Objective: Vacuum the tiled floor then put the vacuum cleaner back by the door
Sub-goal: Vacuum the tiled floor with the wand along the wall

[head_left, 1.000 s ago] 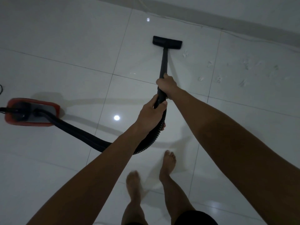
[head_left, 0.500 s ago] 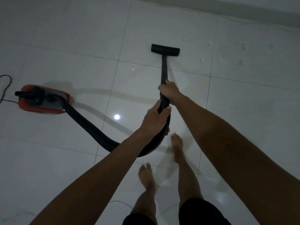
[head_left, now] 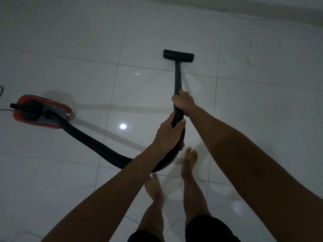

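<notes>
We have both hands clamped on the stiff black wand [head_left: 178,75]: our right hand [head_left: 183,102] high on the tube, our left hand [head_left: 167,133] just below it where the ribbed hose [head_left: 97,145] joins. The floor head [head_left: 178,55] sits flat on the tiled floor [head_left: 70,49], with pale debris scraps [head_left: 227,59] near it to the right. We judge the wand light and rigid and the hose floppy, so the red vacuum body [head_left: 43,110], well off to our left, would follow by pulling; what its canister holds we cannot tell.
</notes>
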